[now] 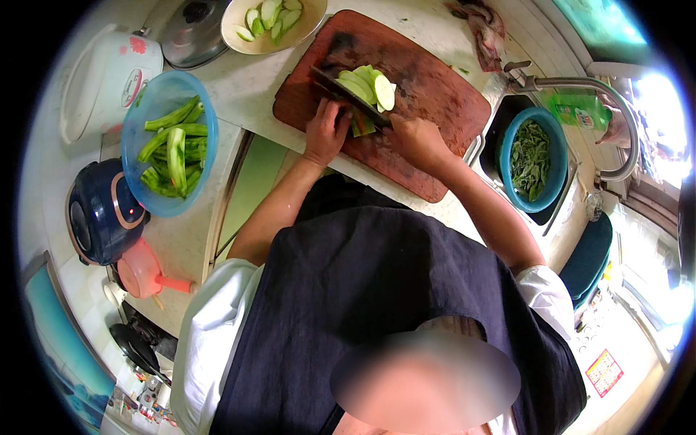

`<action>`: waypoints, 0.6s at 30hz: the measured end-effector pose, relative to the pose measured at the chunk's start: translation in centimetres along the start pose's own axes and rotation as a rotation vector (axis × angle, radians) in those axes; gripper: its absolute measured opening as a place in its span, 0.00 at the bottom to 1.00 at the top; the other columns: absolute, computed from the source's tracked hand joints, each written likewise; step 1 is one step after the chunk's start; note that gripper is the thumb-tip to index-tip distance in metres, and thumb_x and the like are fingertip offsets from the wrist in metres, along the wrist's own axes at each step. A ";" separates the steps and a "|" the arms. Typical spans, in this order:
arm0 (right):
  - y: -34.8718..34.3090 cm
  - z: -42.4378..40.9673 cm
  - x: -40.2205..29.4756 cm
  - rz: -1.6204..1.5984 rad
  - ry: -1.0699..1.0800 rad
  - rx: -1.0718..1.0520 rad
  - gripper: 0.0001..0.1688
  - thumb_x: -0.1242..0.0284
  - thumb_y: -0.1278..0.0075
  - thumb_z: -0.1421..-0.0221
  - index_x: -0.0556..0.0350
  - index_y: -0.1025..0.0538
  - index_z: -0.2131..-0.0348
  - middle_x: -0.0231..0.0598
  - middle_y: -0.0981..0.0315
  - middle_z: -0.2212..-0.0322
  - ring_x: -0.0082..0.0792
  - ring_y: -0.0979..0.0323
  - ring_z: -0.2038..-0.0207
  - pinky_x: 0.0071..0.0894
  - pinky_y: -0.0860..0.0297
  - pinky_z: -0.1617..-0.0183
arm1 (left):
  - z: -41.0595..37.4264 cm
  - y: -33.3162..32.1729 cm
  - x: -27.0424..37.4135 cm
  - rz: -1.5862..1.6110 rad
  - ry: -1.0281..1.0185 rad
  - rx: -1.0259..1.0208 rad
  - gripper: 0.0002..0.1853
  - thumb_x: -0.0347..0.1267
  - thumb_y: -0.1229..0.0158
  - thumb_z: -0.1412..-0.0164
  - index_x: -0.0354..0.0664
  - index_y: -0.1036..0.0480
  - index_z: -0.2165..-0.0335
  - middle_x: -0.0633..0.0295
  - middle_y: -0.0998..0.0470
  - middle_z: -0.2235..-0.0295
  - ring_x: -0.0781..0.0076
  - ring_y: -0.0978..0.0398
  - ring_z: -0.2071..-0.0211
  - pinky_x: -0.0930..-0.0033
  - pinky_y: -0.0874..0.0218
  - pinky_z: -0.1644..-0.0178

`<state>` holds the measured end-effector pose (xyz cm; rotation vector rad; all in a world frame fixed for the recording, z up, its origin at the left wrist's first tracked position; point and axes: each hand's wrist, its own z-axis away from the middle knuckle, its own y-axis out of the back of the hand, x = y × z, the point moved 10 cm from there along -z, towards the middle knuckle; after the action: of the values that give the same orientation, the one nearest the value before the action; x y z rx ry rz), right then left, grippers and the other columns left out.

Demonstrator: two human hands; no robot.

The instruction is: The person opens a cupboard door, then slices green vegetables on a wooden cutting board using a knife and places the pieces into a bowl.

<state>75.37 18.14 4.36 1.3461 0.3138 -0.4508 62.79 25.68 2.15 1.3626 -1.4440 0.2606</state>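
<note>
My right hand (414, 140) grips the handle of a kitchen knife (348, 93), whose dark blade slants up to the left over a wooden cutting board (429, 103). Beyond the blade lies a small pile of pale green vegetable slices (367, 87). My left hand (326, 130) is at the near side of the blade with its fingers curled. Just right of its thumb, a green vegetable piece (362, 125) shows under the blade; whether my fingers hold it is hidden.
A cream bowl (234, 41) of cut pieces stands behind the board. On the left are a blue basin (130, 163) of peeled green vegetables and a rice cooker (103, 212). On the right, a blue tub (505, 163) of leafy greens sits in the sink (489, 128) beneath a curved faucet (587, 81).
</note>
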 end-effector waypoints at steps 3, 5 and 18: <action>1.4 0.5 0.1 -0.085 0.012 0.057 0.11 0.67 0.55 0.47 0.58 0.30 0.69 0.55 0.29 0.80 0.56 0.30 0.74 0.52 0.34 0.70 | -0.1 0.4 0.4 0.005 -0.025 0.013 0.09 0.30 0.46 0.47 0.42 0.33 0.65 0.54 0.32 0.67 0.49 0.29 0.69 0.57 0.36 0.71; 2.8 1.0 -0.4 -0.113 0.021 0.096 0.11 0.67 0.55 0.47 0.57 0.31 0.70 0.55 0.29 0.80 0.57 0.30 0.74 0.53 0.34 0.70 | 0.0 0.0 -0.2 0.011 0.045 -0.027 0.09 0.30 0.46 0.47 0.42 0.33 0.66 0.54 0.32 0.67 0.49 0.29 0.70 0.57 0.35 0.71; 1.6 1.6 -1.9 0.066 -0.047 -0.038 0.12 0.67 0.55 0.46 0.59 0.32 0.71 0.55 0.31 0.82 0.57 0.30 0.76 0.52 0.35 0.72 | 0.2 -0.1 0.2 -0.037 -0.024 -0.024 0.07 0.29 0.47 0.47 0.43 0.32 0.66 0.55 0.31 0.70 0.51 0.29 0.70 0.59 0.35 0.71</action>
<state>74.46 17.11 6.96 1.3031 0.2376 -0.4182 62.87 25.43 2.15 1.3762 -1.4356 0.2029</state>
